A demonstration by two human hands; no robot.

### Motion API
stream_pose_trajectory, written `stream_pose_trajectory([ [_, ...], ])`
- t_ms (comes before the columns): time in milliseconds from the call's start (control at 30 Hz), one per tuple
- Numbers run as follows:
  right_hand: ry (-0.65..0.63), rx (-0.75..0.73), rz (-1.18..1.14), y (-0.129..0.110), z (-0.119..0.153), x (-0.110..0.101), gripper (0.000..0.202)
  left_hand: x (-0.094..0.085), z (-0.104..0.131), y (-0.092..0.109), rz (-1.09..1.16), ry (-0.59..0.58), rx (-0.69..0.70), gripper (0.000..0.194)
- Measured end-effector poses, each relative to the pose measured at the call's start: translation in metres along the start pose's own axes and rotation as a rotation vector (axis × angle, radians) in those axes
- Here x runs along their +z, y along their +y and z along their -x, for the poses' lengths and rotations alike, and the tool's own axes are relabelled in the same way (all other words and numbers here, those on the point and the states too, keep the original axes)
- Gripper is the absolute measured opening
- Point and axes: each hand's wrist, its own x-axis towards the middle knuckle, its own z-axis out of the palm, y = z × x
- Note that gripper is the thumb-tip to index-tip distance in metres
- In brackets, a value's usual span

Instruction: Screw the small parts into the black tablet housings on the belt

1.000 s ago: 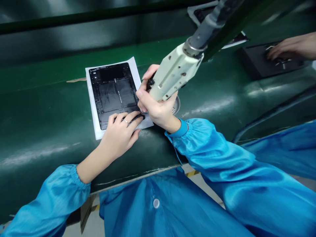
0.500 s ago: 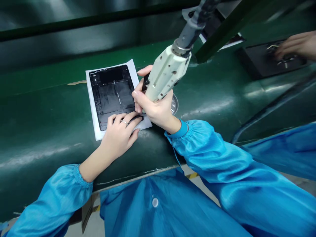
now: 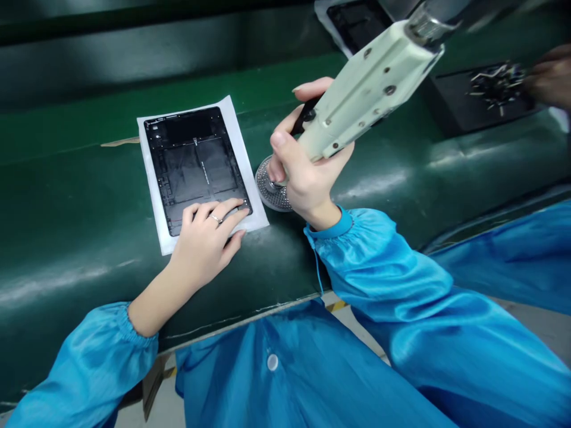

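Note:
A black tablet-like housing (image 3: 191, 169) with internal parts showing lies on a white sheet (image 3: 239, 145). My left hand (image 3: 206, 238), with a ring on one finger, rests its spread fingers on the housing's near edge. To the right, my right hand (image 3: 307, 163) is wrapped round a pale green power screwdriver (image 3: 370, 89), a finger by its black lever. The tool's lower end points down over a round metal dish (image 3: 273, 190) with a dotted surface; its tip is hidden behind my fingers.
Another black housing (image 3: 359, 24) on a white sheet lies at the back. A black tray (image 3: 455, 104) at the right holds a pile of small metal parts (image 3: 499, 86). Another person's hand (image 3: 551, 77) is beside that pile. The green bench (image 3: 89, 208) has a rounded front.
My right hand has moved the screwdriver right, off the housing's near corner and over the dish. The view has shifted a little. The other person's hand has moved off the small parts.

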Motion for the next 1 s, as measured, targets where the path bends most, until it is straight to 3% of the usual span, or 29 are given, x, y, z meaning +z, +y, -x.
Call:
stream_pose_trajectory([
  [500,0.033,-0.117,-0.117,0.014,0.001,0.004,0.045,-0.002,-0.001,0.002,0.032,0.041,0.028,0.031],
  [667,0.061,-0.147,-0.133,0.007,-0.002,0.006,0.055,0.0,-0.002,0.002,0.034,0.029,0.007,0.031],
  [800,0.046,-0.182,-0.159,-0.003,-0.005,0.003,0.048,0.001,-0.003,0.003,0.058,0.056,0.009,0.029],
  [1000,-0.043,-0.11,-0.055,-0.016,0.007,0.014,0.045,0.004,-0.002,0.006,0.065,0.07,-0.013,0.03],
])
